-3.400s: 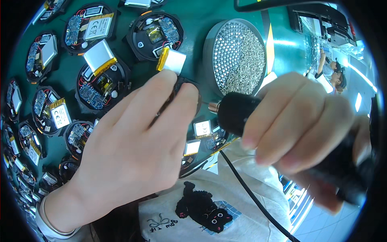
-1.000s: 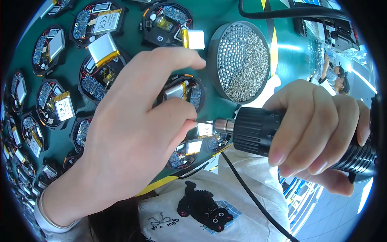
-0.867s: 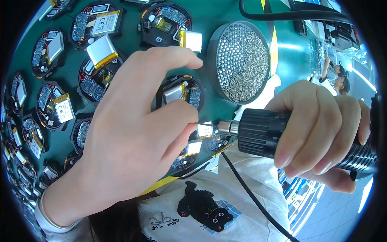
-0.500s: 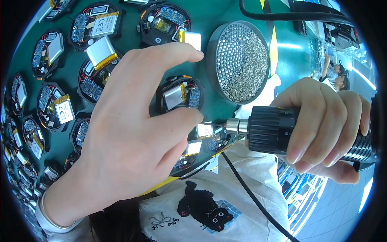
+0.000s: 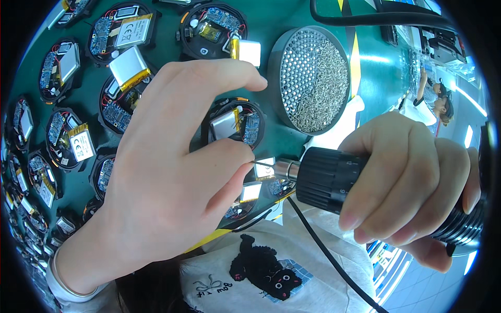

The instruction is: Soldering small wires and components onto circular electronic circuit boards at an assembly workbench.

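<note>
My left hand [image 5: 167,151] reaches across from the lower left, back up. Its index finger stretches out bent, while the thumb presses toward a curled finger beneath it; whatever lies between them is hidden. In my right hand [image 5: 402,182] is a black electric screwdriver [image 5: 326,180], tilted, its thin bit pointing left and meeting the left thumb tip. Between the left index finger and thumb lies a round black device housing [image 5: 251,128] with a silver battery [image 5: 225,125] and blue circuit board. A round grey tray [image 5: 282,39] of small screws [image 5: 323,88] stands just beyond.
Several open round housings [image 5: 67,138] with batteries and boards cover the green table [image 5: 376,68] at left. Another [image 5: 211,31] sits at the far side. A black cable [image 5: 329,255] runs down past my shirt. People [image 5: 438,99] are at far right.
My right hand has brought the screwdriver left and tilted it, so its bit reaches the left thumb tip. The left thumb has drawn back slightly toward the curled finger.
</note>
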Demonstrator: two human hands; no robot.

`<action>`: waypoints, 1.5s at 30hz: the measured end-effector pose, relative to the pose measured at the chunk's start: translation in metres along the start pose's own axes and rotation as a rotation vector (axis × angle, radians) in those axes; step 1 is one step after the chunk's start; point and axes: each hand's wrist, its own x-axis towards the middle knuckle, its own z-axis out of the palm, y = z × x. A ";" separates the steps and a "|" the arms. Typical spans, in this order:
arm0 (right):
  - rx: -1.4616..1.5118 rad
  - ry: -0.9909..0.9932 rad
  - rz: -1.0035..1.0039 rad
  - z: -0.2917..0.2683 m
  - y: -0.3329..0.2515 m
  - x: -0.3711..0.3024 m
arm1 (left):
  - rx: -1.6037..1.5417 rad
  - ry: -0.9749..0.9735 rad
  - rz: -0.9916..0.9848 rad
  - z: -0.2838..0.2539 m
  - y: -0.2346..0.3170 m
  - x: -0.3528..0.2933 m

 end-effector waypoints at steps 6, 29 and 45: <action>-0.055 0.034 0.148 -0.005 -0.027 0.007 | -0.008 -0.011 -0.003 -0.003 0.002 0.000; -0.427 -0.313 0.313 -0.010 -0.019 0.019 | -0.016 0.033 0.007 0.004 -0.001 0.001; -0.354 -0.356 0.337 -0.004 0.003 0.018 | 0.125 0.085 0.066 0.003 0.001 0.000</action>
